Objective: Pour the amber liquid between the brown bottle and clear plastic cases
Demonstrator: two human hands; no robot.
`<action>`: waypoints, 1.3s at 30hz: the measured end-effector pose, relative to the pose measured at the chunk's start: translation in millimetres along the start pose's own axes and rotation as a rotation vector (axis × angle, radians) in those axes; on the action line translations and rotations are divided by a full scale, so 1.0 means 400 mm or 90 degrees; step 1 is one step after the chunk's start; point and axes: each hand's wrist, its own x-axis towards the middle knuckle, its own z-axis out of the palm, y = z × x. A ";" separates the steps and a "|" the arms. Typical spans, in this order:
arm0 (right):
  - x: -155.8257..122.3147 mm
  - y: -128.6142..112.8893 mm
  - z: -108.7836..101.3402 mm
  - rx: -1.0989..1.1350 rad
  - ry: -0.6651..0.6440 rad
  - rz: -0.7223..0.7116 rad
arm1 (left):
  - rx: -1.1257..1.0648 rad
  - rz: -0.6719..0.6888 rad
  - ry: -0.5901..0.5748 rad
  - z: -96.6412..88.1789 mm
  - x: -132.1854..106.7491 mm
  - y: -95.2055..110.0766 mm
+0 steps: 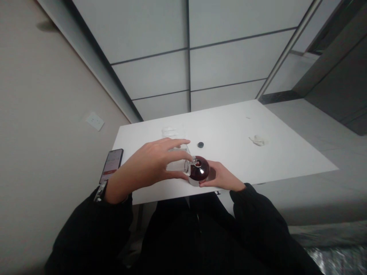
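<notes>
From the head view, the left hand (146, 168) curls its fingers around a clear glass vessel (176, 165), held on its side over the bench (229, 130), its long axis running crosswise with one end touching a round dark-red bottle (199, 170). The right hand (220, 177) cups that bottle from the near side, fingers wrapped around it, just beyond which sits a black cap (200, 144).

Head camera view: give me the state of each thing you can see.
Left hand: fingers wrapped around the glass vessel.
Glass vessel: clear, held on its side, end against the round bottle.
Right hand: cupping the round bottle.
Round bottle: glass, dark red contents, held tilted, neck toward the vessel.
Black cap: lying on the table.
Phone: screen lit, lying on the table.
Tissue: crumpled.
</notes>
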 end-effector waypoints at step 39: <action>0.000 -0.003 -0.001 -0.014 -0.005 0.001 | 0.050 0.015 -0.032 -0.018 0.016 0.008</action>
